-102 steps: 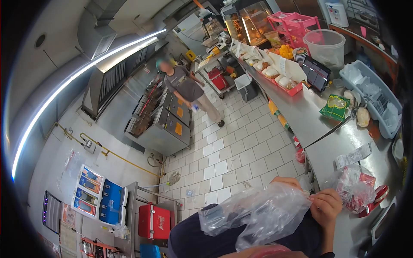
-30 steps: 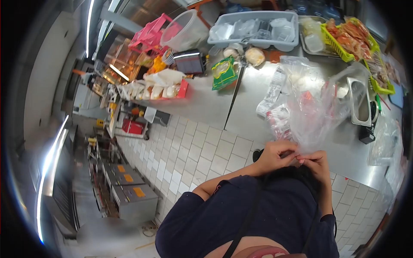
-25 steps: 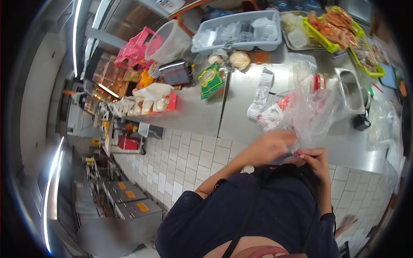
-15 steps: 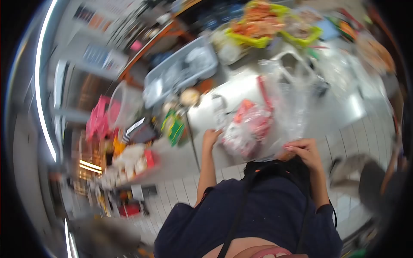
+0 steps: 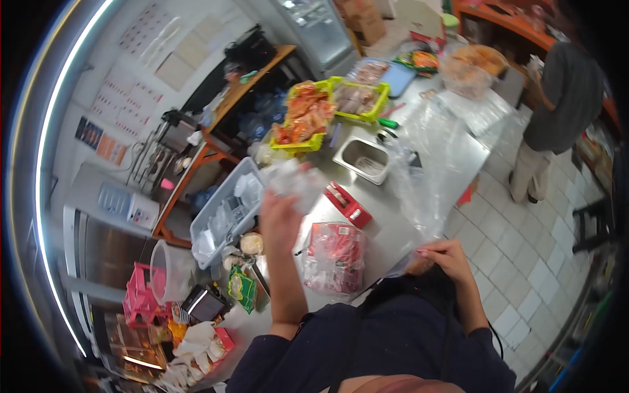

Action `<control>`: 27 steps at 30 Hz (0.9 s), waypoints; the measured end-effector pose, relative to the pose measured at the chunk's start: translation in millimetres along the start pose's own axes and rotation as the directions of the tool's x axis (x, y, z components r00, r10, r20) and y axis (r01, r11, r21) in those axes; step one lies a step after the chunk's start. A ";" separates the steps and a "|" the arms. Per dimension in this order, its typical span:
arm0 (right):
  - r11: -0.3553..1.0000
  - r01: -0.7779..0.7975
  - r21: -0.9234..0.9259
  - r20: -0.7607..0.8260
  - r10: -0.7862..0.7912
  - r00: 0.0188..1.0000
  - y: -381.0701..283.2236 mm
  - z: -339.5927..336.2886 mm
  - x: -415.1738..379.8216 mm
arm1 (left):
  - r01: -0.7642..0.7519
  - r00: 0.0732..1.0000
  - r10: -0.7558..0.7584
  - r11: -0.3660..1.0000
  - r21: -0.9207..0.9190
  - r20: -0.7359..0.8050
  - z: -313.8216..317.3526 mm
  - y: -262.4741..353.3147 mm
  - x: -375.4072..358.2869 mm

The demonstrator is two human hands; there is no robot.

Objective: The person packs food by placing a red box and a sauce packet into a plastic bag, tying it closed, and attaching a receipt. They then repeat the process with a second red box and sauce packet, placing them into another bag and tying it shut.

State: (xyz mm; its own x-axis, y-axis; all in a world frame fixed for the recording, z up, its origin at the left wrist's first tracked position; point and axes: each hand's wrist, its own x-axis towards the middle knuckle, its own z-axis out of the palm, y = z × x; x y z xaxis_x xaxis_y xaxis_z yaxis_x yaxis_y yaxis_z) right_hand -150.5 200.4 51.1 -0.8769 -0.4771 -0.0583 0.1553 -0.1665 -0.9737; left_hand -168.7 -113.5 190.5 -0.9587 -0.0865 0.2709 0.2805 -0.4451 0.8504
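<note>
My left hand [image 5: 282, 219], smeared by motion, is raised over the metal table [image 5: 452, 183] with a crumpled whitish plastic bag [image 5: 298, 183] at its fingers. My right hand [image 5: 442, 257] is at the table's front edge, its fingers pinched on the gathered end of a long clear plastic bag [image 5: 426, 196]. That bag spreads away across the right of the table. Between my hands lies a red-and-white package [image 5: 335, 259] wrapped in clear plastic. Just beyond it is a red bag-sealing tool [image 5: 347, 204]. What the package contains cannot be made out.
Yellow-green baskets [image 5: 360, 101] of meat stand at the back beside a steel pan [image 5: 362, 160]. At left are a grey-blue tub [image 5: 226, 213], a green packet [image 5: 242, 288] and a clear bucket [image 5: 173, 272]. A person [image 5: 557, 98] stands at the right.
My left hand has moved up and away over the table with the crumpled plastic. My right hand stays pinched low at the table's edge. The camera view has turned, showing more of the room.
</note>
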 end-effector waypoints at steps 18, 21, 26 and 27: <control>0.981 0.154 0.120 -0.252 -0.119 0.960 -6.7 -30.7 1.6 | 0.084 0.911 -0.080 0.996 0.007 0.406 164.0 1.7 1.6; 0.978 0.151 0.146 -0.233 -0.114 0.966 -5.4 -31.2 9.5 | 0.075 0.909 -0.079 0.997 0.027 0.408 163.1 1.2 3.3; 0.974 0.182 0.131 -0.189 -0.156 0.969 -2.1 -30.3 18.9 | -0.056 0.938 0.019 0.994 0.095 0.347 159.1 -2.1 10.8; 0.978 0.173 0.115 -0.178 -0.151 0.972 -1.7 -31.8 21.1 | -0.188 0.940 0.124 0.966 0.177 0.319 152.1 -6.7 19.4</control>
State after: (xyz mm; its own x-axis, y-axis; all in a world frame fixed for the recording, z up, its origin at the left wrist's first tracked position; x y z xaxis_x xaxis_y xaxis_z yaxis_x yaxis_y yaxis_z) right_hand -183.7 218.1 44.5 -0.9571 -0.2853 0.0511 0.0527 -0.3447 -0.9372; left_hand -182.0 23.4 258.6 -0.8511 0.1474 0.5040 0.4593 -0.2563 0.8505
